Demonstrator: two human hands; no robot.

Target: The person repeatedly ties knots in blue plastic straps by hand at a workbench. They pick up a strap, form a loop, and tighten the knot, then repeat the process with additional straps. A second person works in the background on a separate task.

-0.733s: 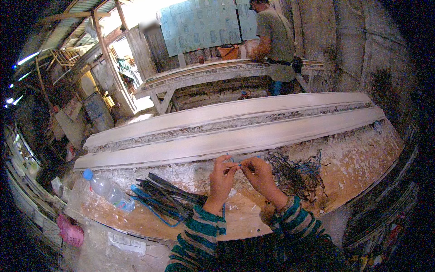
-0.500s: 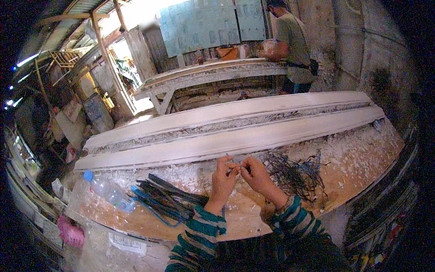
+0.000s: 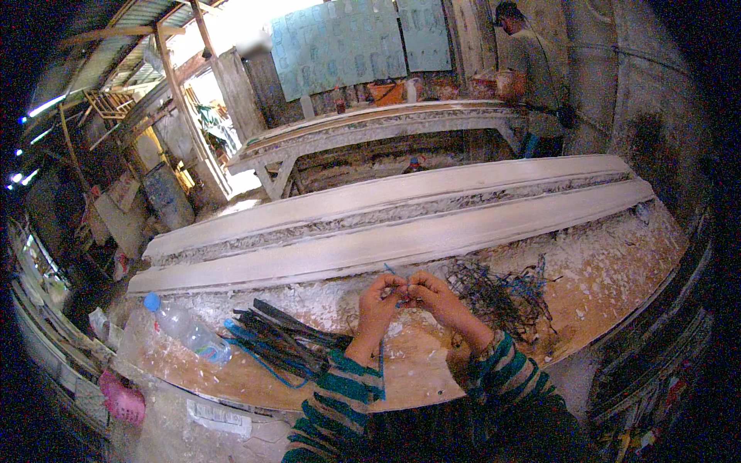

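left hand (image 3: 376, 312) and right hand (image 3: 441, 302), grips pinched together on blue string (image 3: 390, 269), seemed mid-knotting; next called for even tension, string tangle (image 3: 503, 299) at three o'clock.

Wood table (image 3: 421, 382), white-flecked: two long white boards (image 3: 386, 233) across back, clear bottle (image 3: 185, 328) and dark strips (image 3: 289, 328) left, tangled strands (image 3: 505, 297) right.

Glare blazed in at the far left, the opening (image 3: 248, 19) blown clean white, the doorway (image 3: 207, 108) nearly so! Further left, thin bright slits (image 3: 48, 106) pierced deep gloom. Across the pale boards (image 3: 401, 239) light fell soft and even, while the far right sank into dimness. Grain speckled the shadows, straight edges bowed, black swallowed the corners, and fine detail at the hands (image 3: 377, 305) went mushy!
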